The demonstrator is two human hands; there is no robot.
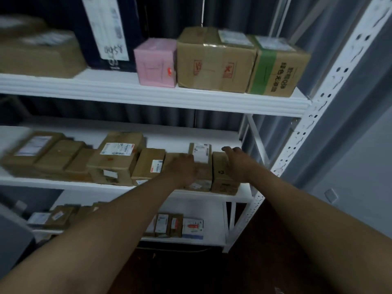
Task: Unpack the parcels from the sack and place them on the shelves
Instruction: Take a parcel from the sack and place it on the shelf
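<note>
The white metal shelving (pixel 148 96) carries parcels on three boards. The top board holds five: a brown carton, a dark upright box, a pink box (pixel 156 62) and two brown cartons at 1 o'clock. On the middle board, a row of brown parcels ends at 3 o'clock, where the left hand (pixel 183 167) lies flat on a labelled parcel (pixel 201 164) and the right hand (pixel 234 160) rests loose-fingered on the end carton (pixel 223 177). Small parcels fill the bottom board. Grey curtain behind; dark floor at 6 o'clock.
</note>
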